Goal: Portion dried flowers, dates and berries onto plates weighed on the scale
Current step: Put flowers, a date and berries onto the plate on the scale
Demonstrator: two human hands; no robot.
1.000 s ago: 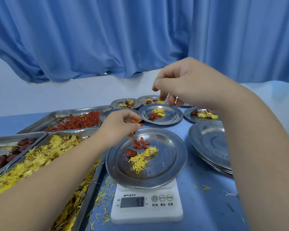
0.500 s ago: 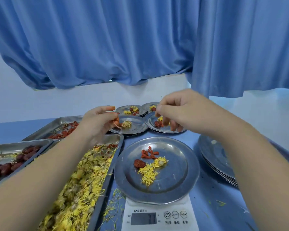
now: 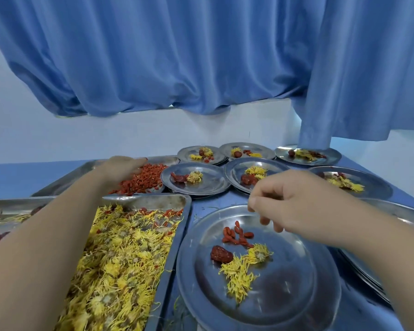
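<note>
Blue curtain (image 3: 201, 56) over white wall, blue table (image 3: 215, 201) crowded with steel ware. Left hand (image 3: 121, 169) palm-down on the goji berries (image 3: 142, 180) in the far tray (image 3: 65, 182); fingers buried, grip cannot be told. Right hand (image 3: 287, 201) hovers over the near plate (image 3: 296, 283), fingertips pinched narrow; anything between them too small to see. Plate holds goji berries, one red date (image 3: 221, 254) and yellow dried flowers (image 3: 239, 275). Flower tray (image 3: 175, 237) just left of it. Six portioned plates behind.
</note>
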